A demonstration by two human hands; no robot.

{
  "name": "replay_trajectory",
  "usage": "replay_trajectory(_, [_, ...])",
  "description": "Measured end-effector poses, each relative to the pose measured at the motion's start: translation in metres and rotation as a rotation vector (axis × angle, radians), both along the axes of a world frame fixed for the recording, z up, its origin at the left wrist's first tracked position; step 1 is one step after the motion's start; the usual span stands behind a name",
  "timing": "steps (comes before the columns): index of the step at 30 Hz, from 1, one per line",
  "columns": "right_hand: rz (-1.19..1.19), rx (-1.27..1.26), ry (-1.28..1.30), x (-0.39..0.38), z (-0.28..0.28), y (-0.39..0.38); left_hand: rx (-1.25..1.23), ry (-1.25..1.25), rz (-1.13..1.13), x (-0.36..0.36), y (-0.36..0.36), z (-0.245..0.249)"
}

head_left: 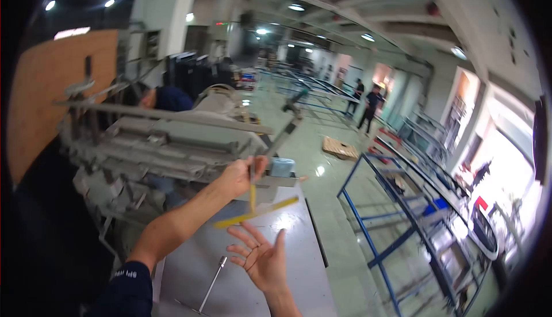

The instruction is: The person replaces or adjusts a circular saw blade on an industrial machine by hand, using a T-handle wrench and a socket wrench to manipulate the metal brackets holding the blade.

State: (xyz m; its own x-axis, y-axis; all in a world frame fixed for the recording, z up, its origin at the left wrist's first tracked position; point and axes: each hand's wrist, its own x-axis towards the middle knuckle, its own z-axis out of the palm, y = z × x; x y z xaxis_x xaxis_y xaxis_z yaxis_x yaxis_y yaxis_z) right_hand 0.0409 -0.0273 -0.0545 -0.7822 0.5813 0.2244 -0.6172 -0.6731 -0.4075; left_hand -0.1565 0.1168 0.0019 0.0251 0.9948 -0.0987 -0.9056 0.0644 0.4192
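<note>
My left hand (244,177) reaches out over the table, its fingers wrapped round the stem of a T-shaped tool (256,212). The tool hangs stem up, its yellow crossbar at the bottom, slightly blurred. Just below that crossbar, my right hand (261,256) is palm up with fingers spread, holding nothing. A metal T-handle socket wrench (213,282) lies on the grey tabletop (241,294), left of my right hand. At the table's far end sits a light blue box (282,167), beyond my left hand.
A grey metal machine (155,138) stands along the left, with a person in dark clothing (172,98) behind it. Blue metal frames (368,230) fill the right side. A wooden pallet-like board (339,148) lies on the green floor. Two people (371,107) stand farther back.
</note>
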Motion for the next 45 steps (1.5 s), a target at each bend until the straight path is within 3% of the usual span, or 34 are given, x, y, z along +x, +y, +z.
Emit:
replay_trajectory(2, [0.121, -0.102, 0.097, -0.005, 0.014, 0.003, -0.045, 0.011, 0.034, 0.002, 0.007, -0.005])
replay_trajectory(4, [0.172, -0.269, 0.075, -0.011, 0.028, 0.007, 0.043, -0.23, -0.199, -0.011, 0.015, -0.017])
replay_trajectory(5, [0.064, -0.243, -0.039, -0.017, 0.04, 0.0, -0.015, -0.065, -0.088, -0.005, 0.009, -0.007])
replay_trajectory(8, [-0.205, 0.025, -0.299, -0.027, 0.061, -0.024, 0.047, 0.261, -0.09, -0.004, -0.008, 0.009])
replay_trajectory(10, [-0.386, 0.246, -0.361, -0.034, 0.063, -0.041, 0.0, 0.305, 0.01, 0.0, -0.009, 0.013])
replay_trajectory(14, [-0.749, 0.296, -0.304, -0.043, 0.07, -0.043, 0.029, 0.55, 0.058, -0.001, -0.041, 0.031])
replay_trajectory(17, [-1.353, 0.836, -0.713, -0.054, 0.05, -0.019, 0.062, 0.534, 0.038, -0.001, -0.042, 0.034])
replay_trajectory(18, [-1.447, 0.985, -0.69, -0.057, 0.045, -0.015, 0.053, 0.514, 0.04, 0.0, -0.04, 0.033])
replay_trajectory(21, [-1.559, 1.51, -1.139, -0.022, 0.032, 0.012, 0.03, 0.441, 0.01, 0.0, -0.029, 0.018])
replay_trajectory(22, [-1.693, 1.631, -1.138, -0.023, 0.041, 0.008, 0.014, 0.413, -0.036, 0.0, -0.027, 0.012])
replay_trajectory(25, [-1.849, 1.822, -0.802, -0.017, 0.048, 0.009, 0.056, 0.358, -0.122, 0.004, -0.023, -0.003])
replay_trajectory(27, [-1.847, 1.23, -0.466, -0.023, 0.033, -0.002, 0.122, 0.303, -0.144, 0.007, -0.022, -0.007])
replay_trajectory(29, [-1.721, 0.696, -0.293, -0.02, 0.01, -0.008, 0.189, 0.235, -0.168, 0.006, -0.023, -0.008])
replay_trajectory(32, [-1.121, 0.118, -0.394, -0.024, 0.023, -0.038, 0.205, 0.185, -0.17, 0.006, -0.028, -0.006])
replay_trajectory(35, [-0.663, -0.082, -0.252, -0.015, 0.034, -0.025, 0.197, 0.199, -0.139, 0.011, -0.035, -0.005])
replay_trajectory(36, [-0.656, -0.087, -0.212, -0.016, 0.032, -0.014, 0.222, 0.205, -0.13, 0.012, -0.032, -0.008])
replay_trajectory(39, [-0.974, 0.19, -0.364, -0.02, 0.019, -0.003, 0.22, 0.156, -0.124, 0.014, -0.032, -0.009])
replay_trajectory(40, [-1.254, 0.279, -0.429, -0.027, 0.019, 0.001, 0.226, 0.142, -0.137, 0.014, -0.033, -0.008])
replay_trajectory(43, [-1.231, 1.376, -0.513, -0.016, 0.021, 0.022, 0.16, 0.259, -0.101, 0.014, -0.033, -0.004])
replay_trajectory(45, [-1.145, 1.705, -0.456, -0.02, 0.041, 0.011, 0.129, 0.272, -0.095, 0.015, -0.026, -0.01])
